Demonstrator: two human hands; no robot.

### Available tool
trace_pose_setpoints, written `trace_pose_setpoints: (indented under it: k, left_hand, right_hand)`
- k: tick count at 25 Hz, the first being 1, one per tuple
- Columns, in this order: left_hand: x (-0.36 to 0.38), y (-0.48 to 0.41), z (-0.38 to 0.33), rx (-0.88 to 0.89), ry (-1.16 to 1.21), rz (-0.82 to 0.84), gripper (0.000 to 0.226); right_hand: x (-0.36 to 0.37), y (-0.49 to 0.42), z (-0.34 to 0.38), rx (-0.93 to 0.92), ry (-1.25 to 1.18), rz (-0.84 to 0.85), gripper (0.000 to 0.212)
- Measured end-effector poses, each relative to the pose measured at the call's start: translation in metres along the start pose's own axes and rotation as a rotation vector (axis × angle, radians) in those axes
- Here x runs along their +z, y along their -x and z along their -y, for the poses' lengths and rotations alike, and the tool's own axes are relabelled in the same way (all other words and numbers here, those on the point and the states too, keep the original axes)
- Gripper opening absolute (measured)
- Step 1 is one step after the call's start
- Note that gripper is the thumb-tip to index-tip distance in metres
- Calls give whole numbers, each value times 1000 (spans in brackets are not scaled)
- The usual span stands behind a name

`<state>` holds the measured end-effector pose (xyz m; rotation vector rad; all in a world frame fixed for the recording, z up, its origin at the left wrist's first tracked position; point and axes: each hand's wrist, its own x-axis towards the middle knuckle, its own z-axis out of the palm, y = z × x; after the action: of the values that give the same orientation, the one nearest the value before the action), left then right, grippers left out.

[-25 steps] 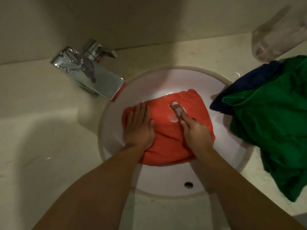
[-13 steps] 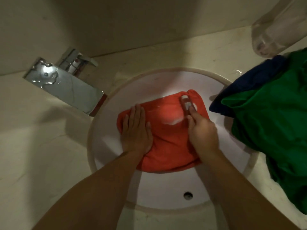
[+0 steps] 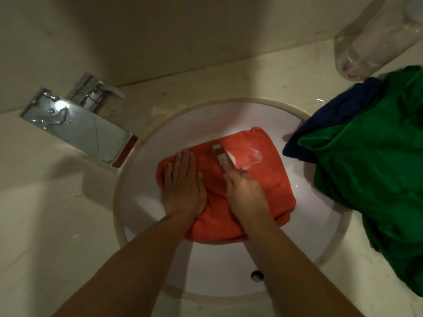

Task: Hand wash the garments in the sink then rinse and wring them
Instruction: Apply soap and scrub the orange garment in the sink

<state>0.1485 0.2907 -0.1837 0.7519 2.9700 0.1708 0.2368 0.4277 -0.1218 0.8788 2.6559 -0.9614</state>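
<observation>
An orange-red garment (image 3: 272,186) lies bunched in the round white sink (image 3: 178,124). My left hand (image 3: 183,186) presses flat on the garment's left part, fingers straight. My right hand (image 3: 245,193) grips a small pale bar of soap (image 3: 220,154) and holds it against the cloth near the garment's middle. White lather (image 3: 250,157) streaks the fabric just right of the soap. A green garment (image 3: 375,175) and a dark blue garment (image 3: 336,115) are heaped on the counter at the right, hanging over the sink's rim.
A square chrome faucet (image 3: 77,126) juts toward the sink from the back left. A clear plastic container (image 3: 375,35) stands at the back right corner. The overflow hole (image 3: 256,275) sits in the sink's near wall. Beige stone counter (image 3: 45,225) surrounds the basin.
My right hand has slid the soap leftward across the garment, leaving lather to its right. My left hand stays pressed flat. The camera view shifted slightly.
</observation>
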Motion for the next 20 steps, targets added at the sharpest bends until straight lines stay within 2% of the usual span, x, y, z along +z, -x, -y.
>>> trace_pose_setpoints:
  k: [3, 5, 7, 9, 10, 13, 14, 15, 17, 18, 20]
  left_hand:
    - [-2, -2, -1, 2, 11, -5, 61]
    - [0, 1, 0, 6, 0, -19, 60]
    - [0, -1, -1, 10, -10, -20, 60]
    - [2, 0, 0, 15, 2, -32, 60]
    - [3, 0, 0, 16, -1, -42, 60]
    - [1, 1, -1, 19, -3, -47, 59]
    - [1, 1, -1, 17, -2, -50, 59]
    - [0, -1, -2, 14, -3, -49, 59]
    - [0, -1, -2, 20, 0, -39, 60]
    - [0, -1, -2, 23, -3, -43, 60]
    - [-1, -2, -3, 17, -1, -52, 60]
  right_hand:
    - [-50, -6, -50, 236, 77, -103, 40]
    - [-60, -4, -48, 264, 92, -184, 42]
    - [-28, -6, -10, -27, -28, -138, 42]
    - [1, -6, 9, -176, -109, -4, 41]
    - [-6, -11, 2, -120, -147, -3, 38]
    - [-42, -22, -48, 280, -189, -108, 35]
    - [-45, -20, -52, 300, -173, -138, 35]
    - [-39, -20, -42, 213, -158, -158, 34]
    - [-9, -13, -3, -87, -124, -61, 37]
    - [2, -11, 5, -146, -108, -14, 42]
    - [-8, -17, -13, -79, -30, -57, 40]
